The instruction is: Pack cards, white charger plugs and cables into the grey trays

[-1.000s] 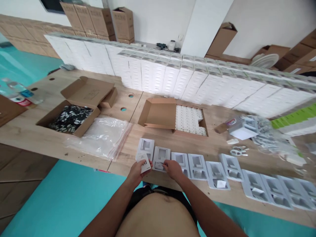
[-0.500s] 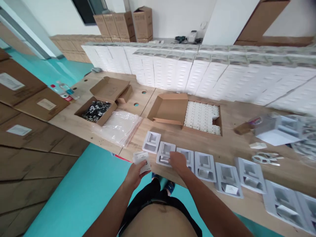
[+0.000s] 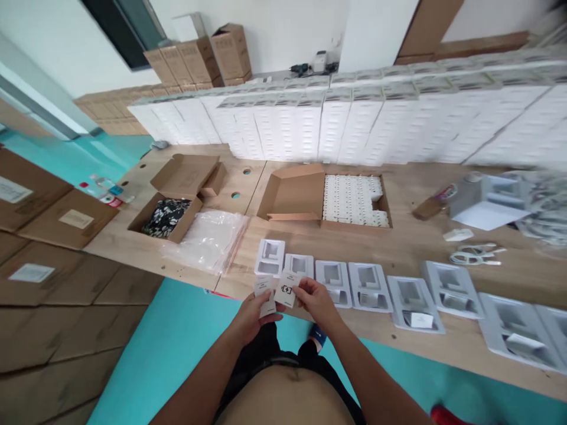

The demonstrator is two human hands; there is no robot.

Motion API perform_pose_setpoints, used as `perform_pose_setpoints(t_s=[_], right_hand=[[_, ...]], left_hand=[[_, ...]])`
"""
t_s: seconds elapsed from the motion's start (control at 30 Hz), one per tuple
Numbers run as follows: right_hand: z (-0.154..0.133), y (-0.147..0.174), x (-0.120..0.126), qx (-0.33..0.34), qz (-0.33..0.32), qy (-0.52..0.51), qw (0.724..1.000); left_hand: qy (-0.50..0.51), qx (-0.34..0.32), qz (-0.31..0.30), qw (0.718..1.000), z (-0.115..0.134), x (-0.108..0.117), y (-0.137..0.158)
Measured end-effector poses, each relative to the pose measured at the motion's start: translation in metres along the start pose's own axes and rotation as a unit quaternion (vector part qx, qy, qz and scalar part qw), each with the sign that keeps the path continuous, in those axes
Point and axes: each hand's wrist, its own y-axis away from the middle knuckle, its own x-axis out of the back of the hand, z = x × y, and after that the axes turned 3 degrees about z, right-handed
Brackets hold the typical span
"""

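My left hand (image 3: pixel 252 316) is closed around white printed leaflets (image 3: pixel 264 290), held over the table's front edge. Between the thumb and fingers of my right hand (image 3: pixel 319 302) is a single white leaflet (image 3: pixel 287 288) with a black battery-and-bolt symbol, close beside those in the left. Just beyond my hands lies a row of several pale moulded trays, the nearest being the leftmost tray (image 3: pixel 270 256) and the tray right of it (image 3: pixel 299 264), partly covered by the leaflet. One tray further right (image 3: pixel 415 302) has a small white piece in its lower compartment.
Behind the trays, an open carton (image 3: pixel 357 200) holds rows of small white pieces. Left of it are clear plastic bags (image 3: pixel 212 239) and a box of black-and-white items (image 3: pixel 166 218). White boxes (image 3: pixel 305 130) stack along the back; cables (image 3: pixel 473 254) and a bottle (image 3: pixel 434 202) lie right.
My right hand has left the second tray and come beside my left hand, now holding a leaflet with the battery symbol. The camera view has shifted slightly.
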Motion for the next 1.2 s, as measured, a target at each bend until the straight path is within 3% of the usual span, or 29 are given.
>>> perform_pose_setpoints(t_s=[0.1,0.2,0.3,0.37,0.53,0.63,0.7,0.8,1.03,1.2], right_hand=[[-0.013,-0.002,-0.007,0.113,0.05,0.091,0.988],[-0.021,-0.001,-0.026,0.249,0.03,0.263,0.932],[-0.022,-0.007,-0.053,0.299,0.006,0.364,0.882],[-0.022,-0.017,-0.071,0.291,0.039,0.381,0.877],[-0.022,-0.052,-0.113,0.172,0.204,0.252,0.93],[-0.02,-0.068,-0.135,0.1,0.248,0.188,0.945],[-0.019,-0.075,-0.146,0.063,0.255,0.159,0.952],[-0.018,-0.082,-0.157,0.028,0.25,0.117,0.961],[-0.02,-0.097,-0.16,0.019,0.233,-0.001,0.972],[-0.021,-0.101,-0.162,0.015,0.217,0.006,0.976]], left_hand=[[-0.005,0.033,-0.018,0.999,0.015,0.013,-0.017],[0.005,0.029,-0.087,0.996,0.034,0.022,-0.034],[0.014,-0.016,-0.146,0.989,0.054,0.032,-0.05],[0.001,-0.032,-0.16,0.987,0.067,0.041,-0.06],[-0.037,-0.026,-0.152,0.987,0.096,0.073,-0.084],[-0.045,-0.031,-0.176,0.983,0.109,0.086,-0.096],[-0.085,-0.053,-0.189,0.977,0.116,0.091,-0.103],[-0.125,-0.072,-0.163,0.976,0.122,0.094,-0.113],[-0.117,-0.07,-0.159,0.978,0.132,0.1,-0.123],[-0.13,-0.058,-0.18,0.973,0.135,0.108,-0.124]])
